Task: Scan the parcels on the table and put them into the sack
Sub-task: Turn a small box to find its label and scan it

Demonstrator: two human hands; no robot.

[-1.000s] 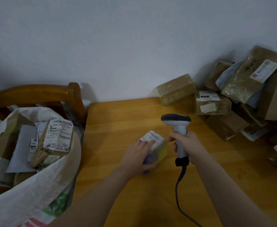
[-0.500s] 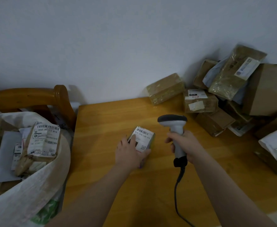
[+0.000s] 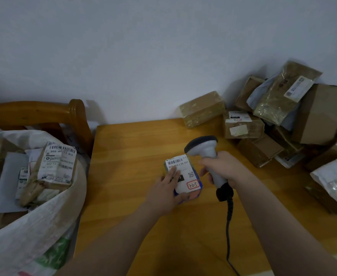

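Note:
A small parcel (image 3: pixel 185 172) with a white barcode label lies label-up in the middle of the wooden table (image 3: pixel 123 176). My left hand (image 3: pixel 165 193) holds it at its left and near edge, fingers lying over the label and thumb under the near edge. My right hand (image 3: pixel 221 168) grips the handle of a grey barcode scanner (image 3: pixel 202 146), whose dark head hangs just above the parcel's far right corner. A white woven sack (image 3: pixel 34 226) stands open at the left, filled with several labelled parcels (image 3: pixel 58 164).
A heap of brown boxes and plastic mailers (image 3: pixel 279 116) fills the table's far right corner against the wall. The scanner's black cable (image 3: pixel 228 232) runs toward me across the table. A wooden chair back (image 3: pixel 44 110) rises behind the sack.
My left hand has turned the small parcel so its label faces up and lies flatter. The scanner in my right hand stays close by it. The view has shifted a little.

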